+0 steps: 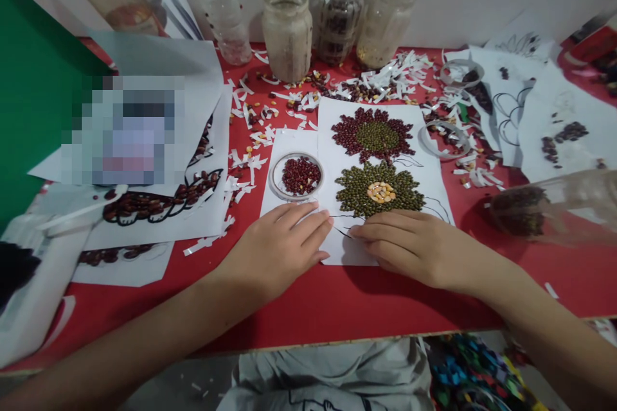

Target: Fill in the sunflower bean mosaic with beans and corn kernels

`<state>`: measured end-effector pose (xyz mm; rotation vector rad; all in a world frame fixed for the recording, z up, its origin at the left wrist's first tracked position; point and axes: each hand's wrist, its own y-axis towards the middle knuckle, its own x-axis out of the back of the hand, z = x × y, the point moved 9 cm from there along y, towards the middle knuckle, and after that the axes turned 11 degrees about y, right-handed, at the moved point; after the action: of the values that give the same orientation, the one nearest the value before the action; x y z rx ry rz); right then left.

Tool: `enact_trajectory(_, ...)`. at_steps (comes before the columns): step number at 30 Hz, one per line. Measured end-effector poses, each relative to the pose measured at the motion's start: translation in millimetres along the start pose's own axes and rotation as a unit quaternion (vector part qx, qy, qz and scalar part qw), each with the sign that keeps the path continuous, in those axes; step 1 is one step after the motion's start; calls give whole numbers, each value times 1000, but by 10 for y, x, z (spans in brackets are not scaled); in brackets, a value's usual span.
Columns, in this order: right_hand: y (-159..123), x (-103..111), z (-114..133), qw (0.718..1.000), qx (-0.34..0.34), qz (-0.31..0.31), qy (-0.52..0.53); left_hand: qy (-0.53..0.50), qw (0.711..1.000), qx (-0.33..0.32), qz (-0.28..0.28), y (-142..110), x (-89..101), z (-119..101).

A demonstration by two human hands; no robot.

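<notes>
My left hand (284, 241) lies palm down with its fingers stretched out, over the lower left edge of a white paper sheet (303, 122) and just below a round lid (274, 185) of dark red beans (301, 175). My right hand (414, 241) rests on the sheet's lower part, fingers extended leftward and thumb hidden. Its fingers touch or nearly touch the lower edge of a green bean flower (351, 186) with a pale yellow kernel centre (381, 191). Above it is a dark red bean flower (344, 131) with a green middle. Nothing shows in either hand.
Several jars (288, 35) stand along the wall. Paper shreds (390, 80) and loose beans litter the red table (308, 314). A tipped jar (554, 205) lies at right, near other drawn sheets (573, 141). Bean-covered papers (207, 70) and a white container (43, 282) are at left.
</notes>
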<state>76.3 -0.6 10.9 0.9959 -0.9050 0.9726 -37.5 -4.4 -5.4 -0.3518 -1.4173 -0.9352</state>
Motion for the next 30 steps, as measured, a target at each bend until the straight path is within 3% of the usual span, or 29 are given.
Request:
enact_trajectory(7, -5, 0, -6, 1000, -8, -16, -3, -15, 1000, 5, -14, 9, 37, 28)
enact_trajectory(15, 18, 134, -110, 992, -76, -82, 65, 25, 999, -8, -28, -9, 34, -44)
enact_trajectory(22, 2, 126, -226, 951, -147, -117, 247, 33, 999, -22, -15, 20, 26, -58)
enact_trajectory(30, -18, 83, -247, 921, -213, -147, 291, 19, 999, -39, -15, 79, 84, -11)
